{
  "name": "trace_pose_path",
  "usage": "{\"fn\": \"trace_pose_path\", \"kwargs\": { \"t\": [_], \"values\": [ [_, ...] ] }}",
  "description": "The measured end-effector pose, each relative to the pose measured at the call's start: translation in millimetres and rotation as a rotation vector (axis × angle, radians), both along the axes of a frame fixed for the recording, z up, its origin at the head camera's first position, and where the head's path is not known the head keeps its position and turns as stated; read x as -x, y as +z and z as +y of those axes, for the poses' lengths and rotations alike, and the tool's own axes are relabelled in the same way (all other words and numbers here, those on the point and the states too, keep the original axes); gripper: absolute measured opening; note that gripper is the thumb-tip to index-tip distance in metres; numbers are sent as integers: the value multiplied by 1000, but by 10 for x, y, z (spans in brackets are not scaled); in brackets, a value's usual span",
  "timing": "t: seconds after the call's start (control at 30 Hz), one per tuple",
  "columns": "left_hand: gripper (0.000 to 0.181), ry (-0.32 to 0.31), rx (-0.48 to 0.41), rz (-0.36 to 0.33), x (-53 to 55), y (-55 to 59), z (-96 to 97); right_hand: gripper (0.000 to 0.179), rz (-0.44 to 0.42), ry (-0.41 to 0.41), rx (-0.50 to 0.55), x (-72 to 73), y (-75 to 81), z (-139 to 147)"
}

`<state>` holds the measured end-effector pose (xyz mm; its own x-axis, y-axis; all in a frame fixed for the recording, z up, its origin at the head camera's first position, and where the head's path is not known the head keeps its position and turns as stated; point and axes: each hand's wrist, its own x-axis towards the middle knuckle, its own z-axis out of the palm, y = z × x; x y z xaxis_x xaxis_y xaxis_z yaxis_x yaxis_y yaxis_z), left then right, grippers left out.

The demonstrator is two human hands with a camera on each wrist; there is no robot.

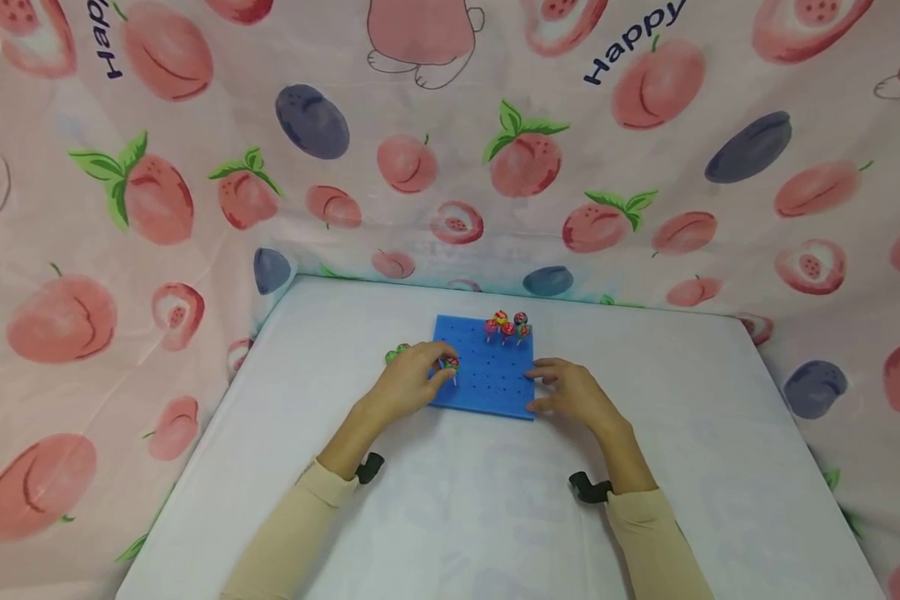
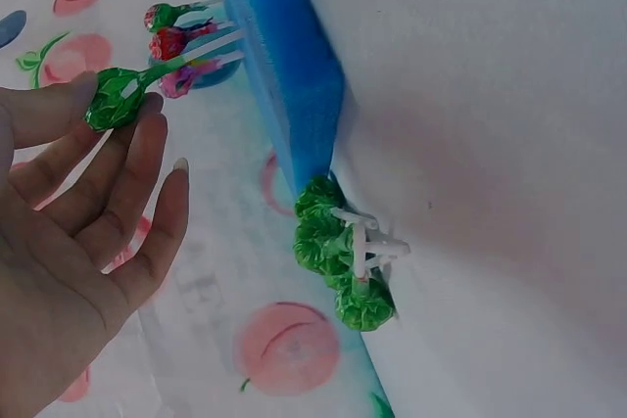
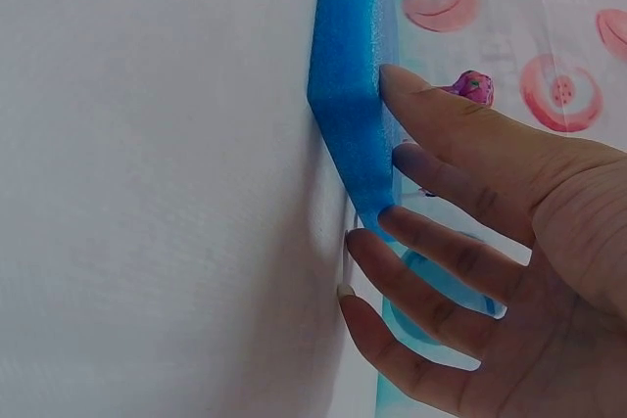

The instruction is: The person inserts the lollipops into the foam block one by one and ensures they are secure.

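Note:
A green-wrapped lollipop (image 2: pixel 116 99) is pinched between the thumb and fingers of my left hand (image 1: pixel 408 379), its white stick pointing toward the blue foam board (image 1: pixel 487 392) with rows of small holes. In the head view this lollipop is over the board's left part; whether its stick has entered a hole I cannot tell. My right hand (image 1: pixel 577 393) rests its fingertips at the board's right edge, fingers loosely spread. Several lollipops (image 1: pixel 507 329) in red, yellow, pink and green wrappers stand upright in the board's far right corner.
Several green-wrapped lollipops (image 2: pixel 358 266) lie on the white tabletop (image 1: pixel 450 500) beside the board's left edge, partly behind my left hand in the head view. A fruit-patterned cloth (image 1: pixel 420 108) hangs around the table's back and sides.

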<state>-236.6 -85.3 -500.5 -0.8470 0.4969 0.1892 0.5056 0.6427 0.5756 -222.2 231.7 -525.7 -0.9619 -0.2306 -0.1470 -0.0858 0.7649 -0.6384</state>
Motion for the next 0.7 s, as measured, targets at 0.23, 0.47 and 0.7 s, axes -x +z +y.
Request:
{"fn": "trace_pose_path", "kwargs": {
  "t": [0.23,0.47,0.7],
  "values": [
    [23,-24,33,8,35,-76,17,60,3,3,5,-2,13,-9],
    [24,-57,52,4,51,-123,50,59,7,6,-2,5,6,-5],
    [26,-58,36,-3,19,-103,54,59,52,45,1,1,-11,7]
  ]
}}
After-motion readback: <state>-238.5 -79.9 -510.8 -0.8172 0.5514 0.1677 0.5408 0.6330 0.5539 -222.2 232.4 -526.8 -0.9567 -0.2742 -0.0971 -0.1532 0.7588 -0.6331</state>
